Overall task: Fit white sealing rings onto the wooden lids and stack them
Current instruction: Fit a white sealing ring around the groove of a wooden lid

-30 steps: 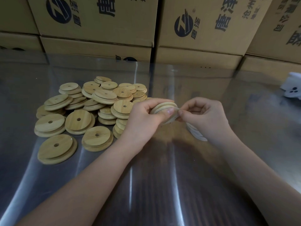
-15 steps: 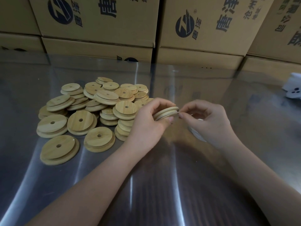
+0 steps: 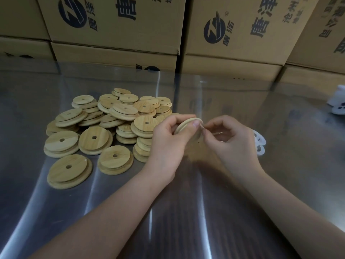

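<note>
Over the glossy metal tabletop's (image 3: 186,212) middle, the left hand (image 3: 168,144) is gripping a round, pale wooden lid (image 3: 186,125) edge-on, fingers curled round it. The right hand (image 3: 233,144) is pinching its rim with curled fingertips; any ring there is too thin to discern. Flat white rings (image 3: 260,143) are lying half hidden behind that hand.

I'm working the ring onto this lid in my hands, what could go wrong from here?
The left hand holds the lid by fingertips; it might slip while the right hand pinches at its rim. The loose pile of lids lies close beside the left wrist and could be knocked.
</note>
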A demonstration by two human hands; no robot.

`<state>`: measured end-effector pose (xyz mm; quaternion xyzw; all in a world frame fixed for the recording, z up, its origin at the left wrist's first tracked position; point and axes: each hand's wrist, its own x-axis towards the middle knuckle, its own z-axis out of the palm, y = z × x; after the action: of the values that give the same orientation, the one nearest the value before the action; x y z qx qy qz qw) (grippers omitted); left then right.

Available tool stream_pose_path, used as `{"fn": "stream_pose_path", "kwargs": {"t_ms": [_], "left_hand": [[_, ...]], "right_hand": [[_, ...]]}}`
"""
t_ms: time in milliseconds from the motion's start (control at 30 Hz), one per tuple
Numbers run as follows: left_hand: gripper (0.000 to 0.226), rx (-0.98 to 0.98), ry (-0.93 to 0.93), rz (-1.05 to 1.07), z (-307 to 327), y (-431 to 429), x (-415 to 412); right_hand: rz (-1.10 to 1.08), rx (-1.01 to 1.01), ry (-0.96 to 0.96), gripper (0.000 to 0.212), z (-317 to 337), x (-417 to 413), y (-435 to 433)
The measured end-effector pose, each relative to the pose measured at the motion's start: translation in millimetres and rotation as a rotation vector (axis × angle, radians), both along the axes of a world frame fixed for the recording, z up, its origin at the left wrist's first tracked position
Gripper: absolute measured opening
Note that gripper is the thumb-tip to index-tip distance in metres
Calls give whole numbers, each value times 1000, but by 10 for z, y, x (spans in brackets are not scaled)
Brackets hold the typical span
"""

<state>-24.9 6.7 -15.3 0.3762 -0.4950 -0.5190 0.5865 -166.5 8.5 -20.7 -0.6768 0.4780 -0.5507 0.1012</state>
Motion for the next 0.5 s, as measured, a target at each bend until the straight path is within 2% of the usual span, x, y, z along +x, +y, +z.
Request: {"fn": "stream_pose_path", "kwargs": {"t_ms": [133,267,500], "left_hand": [[8,11,24,-25,22,-11,14],[10,-28,-35,-36,53,-31,39],[12,-60,-122,-70,91,-37,92]], "right_hand": [[-15,23,-64,14,20,-1,8],[-7,74,-111,23,83,-53,-11],[70,157,-116,25,139,-153,-45]]}}
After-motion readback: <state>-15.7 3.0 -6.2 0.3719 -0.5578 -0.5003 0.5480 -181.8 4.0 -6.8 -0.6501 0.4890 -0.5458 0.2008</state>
